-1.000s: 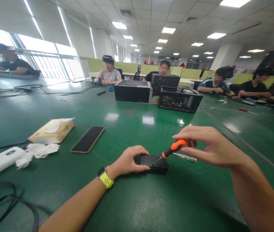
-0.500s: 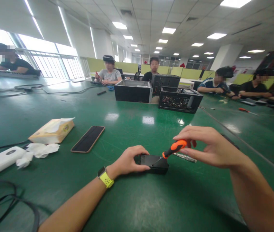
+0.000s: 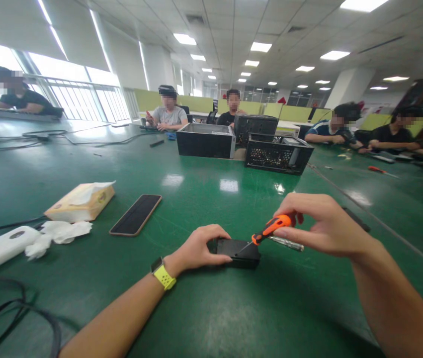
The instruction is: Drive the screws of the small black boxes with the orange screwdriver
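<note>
A small black box-shaped case (image 3: 246,256) lies on the green table in front of me. My left hand (image 3: 206,248) grips its left end, thumb on the near side and fingers round the far side. My right hand (image 3: 319,223) pinches the end of an orange and black screwdriver (image 3: 271,228) between thumb and fingers. The screwdriver slants down to the left, its tip at the top face of the case near my left thumb. Behind the handle, a clear and silver pen-like tool (image 3: 288,243) rests on the table.
To the left lie a phone (image 3: 135,215), a tissue pack (image 3: 80,201), crumpled tissues (image 3: 64,232), a white device (image 3: 4,248) and black cables (image 3: 21,303). Computer cases (image 3: 206,141) stand farther back. Another screwdriver (image 3: 380,171) lies at right. Several people sit around the table.
My right thumb and fingers have shifted on the screwdriver handle, closing round its end. The screwdriver's handle has moved slightly to the right. My left hand and the case stay put.
</note>
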Available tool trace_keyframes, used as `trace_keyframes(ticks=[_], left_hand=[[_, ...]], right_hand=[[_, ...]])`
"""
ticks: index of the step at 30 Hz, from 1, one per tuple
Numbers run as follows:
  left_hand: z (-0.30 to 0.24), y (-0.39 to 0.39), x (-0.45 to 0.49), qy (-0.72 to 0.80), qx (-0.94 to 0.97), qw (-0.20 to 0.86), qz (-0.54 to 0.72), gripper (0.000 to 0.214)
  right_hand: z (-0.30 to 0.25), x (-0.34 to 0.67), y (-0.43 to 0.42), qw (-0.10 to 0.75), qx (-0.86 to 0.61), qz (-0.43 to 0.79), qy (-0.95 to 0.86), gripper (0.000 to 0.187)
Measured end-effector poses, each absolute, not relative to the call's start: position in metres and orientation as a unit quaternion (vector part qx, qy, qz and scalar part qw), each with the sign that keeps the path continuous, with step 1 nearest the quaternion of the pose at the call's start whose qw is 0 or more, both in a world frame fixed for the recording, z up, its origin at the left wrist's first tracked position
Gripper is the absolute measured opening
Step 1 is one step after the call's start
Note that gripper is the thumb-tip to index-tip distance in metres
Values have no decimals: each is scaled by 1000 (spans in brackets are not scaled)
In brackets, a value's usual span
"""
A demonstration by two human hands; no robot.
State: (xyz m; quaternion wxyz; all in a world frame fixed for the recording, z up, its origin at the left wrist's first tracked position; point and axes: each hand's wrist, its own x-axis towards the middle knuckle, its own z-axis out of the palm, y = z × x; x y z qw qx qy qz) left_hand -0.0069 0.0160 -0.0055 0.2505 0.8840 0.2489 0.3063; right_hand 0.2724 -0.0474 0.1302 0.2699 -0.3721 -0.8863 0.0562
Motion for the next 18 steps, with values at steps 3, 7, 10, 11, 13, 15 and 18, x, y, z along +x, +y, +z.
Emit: trace_keyframes(ticks=[3,7,10,11,13,15,18], left_hand=[[-5,16,-7,247,885,251,305,37],[-5,16,-7,246,884,256,303,36],[-5,16,-7,244,883,261,303,36],[-5,16,-7,243,883,262,303,36],[-5,17,-7,244,882,265,303,35],[-6,17,-7,247,881,268,301,35],[-6,17,-7,250,881,270,298,35]], right_hand=[[127,272,-46,270,-394,5,-879,44],[129,272,-47,274,-381,40,-882,32],[132,272,-48,273,-363,98,-886,18],[132,273,-48,271,-361,103,-886,19],[131,273,-48,274,-371,80,-884,18],[129,273,-47,276,-388,40,-878,31],[126,273,-45,284,-395,10,-874,44]])
